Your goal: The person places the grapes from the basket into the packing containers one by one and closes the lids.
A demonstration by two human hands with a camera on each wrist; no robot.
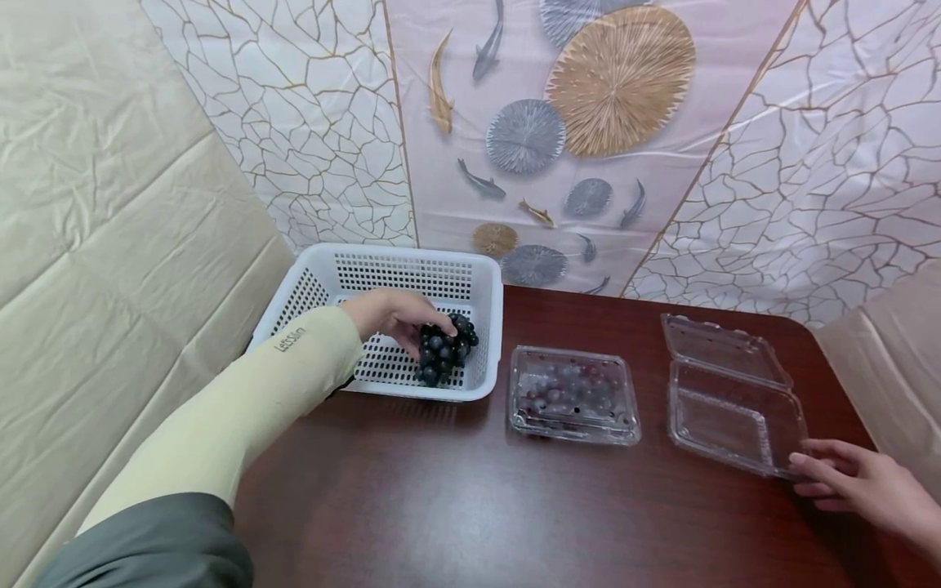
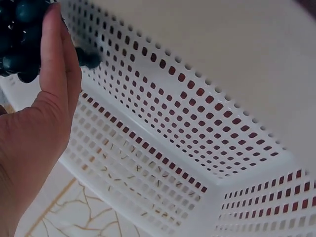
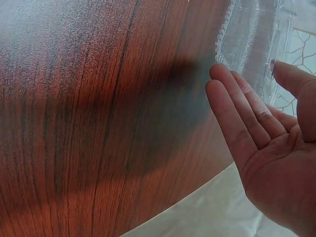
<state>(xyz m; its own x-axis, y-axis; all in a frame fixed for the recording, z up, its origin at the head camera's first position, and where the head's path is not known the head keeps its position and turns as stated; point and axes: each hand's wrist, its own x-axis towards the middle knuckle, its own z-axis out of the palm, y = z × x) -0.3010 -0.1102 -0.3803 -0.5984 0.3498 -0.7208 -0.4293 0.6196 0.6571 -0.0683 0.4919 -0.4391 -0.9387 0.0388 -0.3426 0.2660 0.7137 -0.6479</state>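
My left hand [image 1: 404, 317] grips a bunch of dark grapes [image 1: 439, 356] inside a white plastic basket [image 1: 485, 327]. In the left wrist view the grapes [image 2: 24, 37] are partly cut off at the upper left corner, against the fingers. At the right, my right hand [image 1: 856, 482] is at the near right corner of a clear plastic clamshell box [image 1: 735, 416], whose lid is folded back. Its fingers [image 3: 237, 116] look fairly straight in the right wrist view, with the thumb apart from them at the box's rim.
Between the basket and the unlidded box stands a closed clear clamshell box [image 1: 573, 396] with reddish grapes inside. All stand on a dark red-brown wood-grain table [image 1: 456, 490]. Patterned cloth [image 1: 331, 122] hangs behind, with padded beige panels [image 1: 110, 204] at the sides.
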